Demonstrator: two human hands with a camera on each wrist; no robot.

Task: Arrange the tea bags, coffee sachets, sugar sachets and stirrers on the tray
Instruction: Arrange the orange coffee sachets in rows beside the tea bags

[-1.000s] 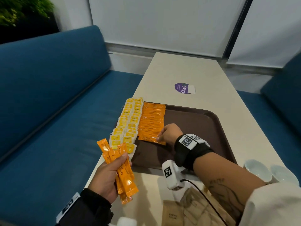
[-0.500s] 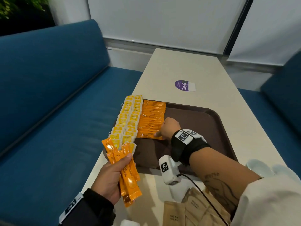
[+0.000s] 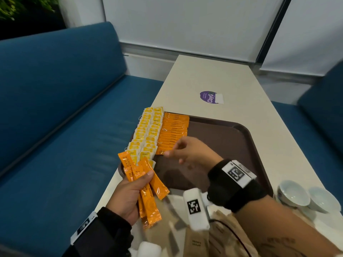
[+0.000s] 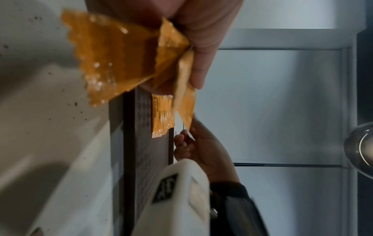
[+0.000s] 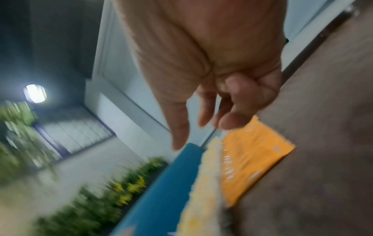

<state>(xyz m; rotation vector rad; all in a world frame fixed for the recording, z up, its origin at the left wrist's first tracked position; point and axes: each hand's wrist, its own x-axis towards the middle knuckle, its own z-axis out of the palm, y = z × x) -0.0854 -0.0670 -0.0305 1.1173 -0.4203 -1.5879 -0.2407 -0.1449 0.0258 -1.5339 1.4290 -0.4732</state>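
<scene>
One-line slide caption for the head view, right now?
Left hand grips spare orange coffee sachets while the empty right hand hovers by the sachet row on the brown tray.

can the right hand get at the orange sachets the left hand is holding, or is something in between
Probably yes. The right hand hangs empty over the tray, close beside the coffee sachets fanned upward from the left hand. Nothing shows in the gap between them.
</scene>
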